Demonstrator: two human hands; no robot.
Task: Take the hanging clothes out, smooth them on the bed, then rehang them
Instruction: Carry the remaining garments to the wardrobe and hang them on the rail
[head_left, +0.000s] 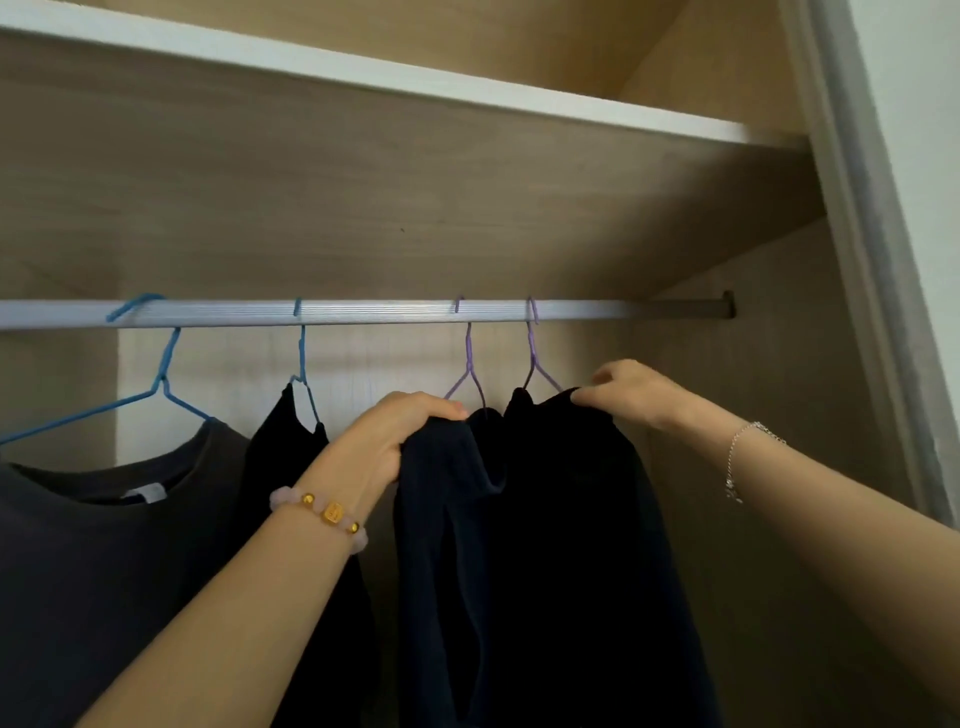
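Head view, looking up into an open wardrobe. A person's two hands reach up to dark clothes hanging from a silver rail (363, 313).

The left hand (400, 441) is closed over the shoulder of a navy garment (447, 545), fingers curled over the top of the cloth. Just above its fingertips rises the hook of a purple hanger (469, 369), seated on the rail.

The right hand (628, 392) pinches the top edge of a black garment (582, 519), fingertips pressed on the fabric at its shoulder. Just inward of this grip a second purple hanger (534, 358) goes up to the rail. The two garments touch, between the hands.

Outward from the left hand's grip hangs another black piece (291, 452) on a blue hanger (302, 358). Further out is a grey T-shirt (104, 545) on a tilted blue hanger (161, 374). A white-edged shelf (363, 73) runs above everything.

A beaded bracelet (322, 512) circles the left wrist, a thin silver chain (737, 452) the right.

On progress: all four garments are on the rail and none is lifted off. The bed is out of view. Whether these two are about to come out or are being settled after rehanging cannot be told. If unhandled, nearly the whole task remains.
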